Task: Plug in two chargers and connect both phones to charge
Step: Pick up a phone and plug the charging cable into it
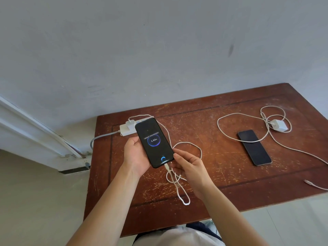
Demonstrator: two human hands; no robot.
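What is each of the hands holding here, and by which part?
The left hand cradles the lit phone from beneath, gripping its left edge. The right hand touches its lower right corner, next to the plugged-in cable.

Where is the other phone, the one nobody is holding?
In the head view, the second phone lies flat on the right side of the wooden table, screen dark, with a white cable draped across its top end, just below the loose white charger.

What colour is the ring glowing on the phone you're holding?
Blue, around the 44% on the held phone, seen in the head view.
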